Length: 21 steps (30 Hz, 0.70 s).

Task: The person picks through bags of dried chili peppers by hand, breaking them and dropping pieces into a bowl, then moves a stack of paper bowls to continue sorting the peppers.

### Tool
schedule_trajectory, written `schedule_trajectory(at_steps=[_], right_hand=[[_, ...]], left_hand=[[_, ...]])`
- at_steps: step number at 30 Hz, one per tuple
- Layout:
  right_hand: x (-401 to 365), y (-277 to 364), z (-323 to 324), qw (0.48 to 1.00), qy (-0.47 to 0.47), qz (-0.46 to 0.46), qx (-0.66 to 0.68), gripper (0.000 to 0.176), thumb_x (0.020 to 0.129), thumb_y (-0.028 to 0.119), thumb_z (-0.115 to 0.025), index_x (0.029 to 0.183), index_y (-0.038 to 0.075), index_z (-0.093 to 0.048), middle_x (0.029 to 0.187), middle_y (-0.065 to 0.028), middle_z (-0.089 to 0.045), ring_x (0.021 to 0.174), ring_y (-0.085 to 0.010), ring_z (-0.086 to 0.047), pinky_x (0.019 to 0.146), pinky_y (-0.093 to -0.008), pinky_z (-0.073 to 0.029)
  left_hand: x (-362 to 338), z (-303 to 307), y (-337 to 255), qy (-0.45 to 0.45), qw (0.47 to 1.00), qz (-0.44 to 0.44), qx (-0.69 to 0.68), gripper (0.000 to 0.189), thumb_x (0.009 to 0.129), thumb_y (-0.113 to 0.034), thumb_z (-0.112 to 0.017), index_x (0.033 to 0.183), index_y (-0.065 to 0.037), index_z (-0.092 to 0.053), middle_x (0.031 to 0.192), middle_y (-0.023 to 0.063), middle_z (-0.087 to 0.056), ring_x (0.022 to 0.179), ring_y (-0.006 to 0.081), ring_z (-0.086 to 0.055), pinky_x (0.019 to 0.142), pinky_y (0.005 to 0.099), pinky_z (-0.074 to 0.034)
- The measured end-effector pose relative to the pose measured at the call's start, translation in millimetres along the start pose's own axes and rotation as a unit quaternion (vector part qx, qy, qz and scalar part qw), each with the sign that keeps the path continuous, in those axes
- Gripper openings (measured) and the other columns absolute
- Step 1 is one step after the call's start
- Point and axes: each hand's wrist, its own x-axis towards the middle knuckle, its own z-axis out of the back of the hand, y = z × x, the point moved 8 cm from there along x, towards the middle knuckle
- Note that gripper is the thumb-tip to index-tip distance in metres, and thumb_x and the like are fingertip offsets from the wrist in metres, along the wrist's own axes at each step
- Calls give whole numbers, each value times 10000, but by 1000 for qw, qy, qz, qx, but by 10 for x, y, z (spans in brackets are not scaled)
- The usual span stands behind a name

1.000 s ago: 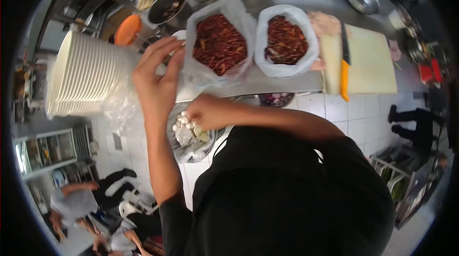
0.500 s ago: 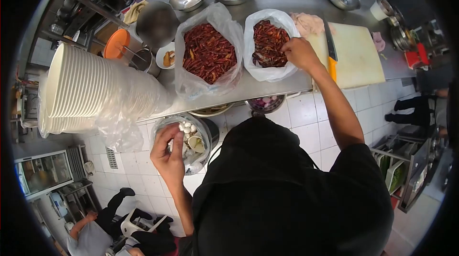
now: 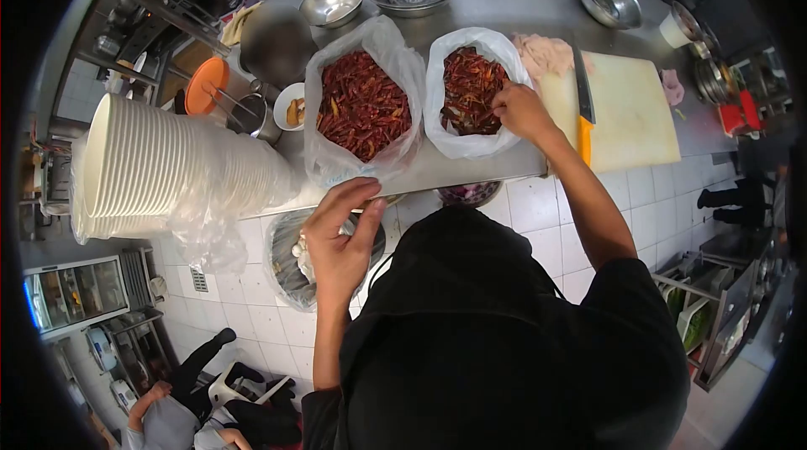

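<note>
My right hand (image 3: 523,112) reaches into the white plastic bag (image 3: 448,141) at its right side. Its fingers are bent together, fingertips down among the dried red chilies (image 3: 472,89); what they pinch is hidden. In front of the counter edge, my left hand (image 3: 338,240) is raised, thumb and forefinger curved with a gap between them and nothing visible in it. The left fingertips overlap the lower edge of a larger clear plastic bag (image 3: 324,160) full of dried red chilies (image 3: 367,105). Below that hand stands a lined waste bin (image 3: 282,269) with white scraps inside.
A knife (image 3: 583,105) with an orange handle lies on a cutting board (image 3: 635,114), beside a pinkish cloth (image 3: 542,55). Metal bowls (image 3: 412,0) stand along the back. Stacked white tubs (image 3: 168,168) lie at the left. Seated people (image 3: 168,416) are at lower left.
My left hand has moved up and right, from over the waste bin to the counter edge by the large chili bag. My right hand stays at the white bag.
</note>
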Motion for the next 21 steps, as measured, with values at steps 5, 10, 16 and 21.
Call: schedule_trajectory(at_steps=[5,10,16,21], right_hand=[[-3,48,366,999,-26,25,16,106,763,10,-669,852,6,-726,902,-183,-672,943,-369,-634,864,-455,-488],[-56,194,671,997,-38,49,45,105,776,9,-660,868,-4,-710,878,-168,-662,912,-363,-632,833,-450,-487],[-166,586,1026,985,-50,77,148,84,797,3,-641,869,-15,-679,865,-156,-643,874,-350,-622,784,-428,-486],[-146,771,1090,967,-49,96,230,83,785,-25,-624,861,-22,-656,864,-159,-642,855,-347,-616,770,-420,-483]], left_hand=[[397,-554,-176,50,996,-76,19,190,813,-25,-749,1000,0,-728,1035,136,-706,946,273,-692,854,329,-522],[758,-1318,-172,79,985,-150,43,240,778,-73,-781,1005,-19,-725,1025,127,-691,931,305,-670,824,374,-531],[977,-1688,-187,52,979,-180,81,214,780,-66,-767,983,-13,-721,963,135,-690,874,322,-663,768,387,-531],[966,-1587,-156,39,983,-169,53,163,821,-38,-742,978,-1,-723,897,146,-710,806,276,-690,728,328,-536]])
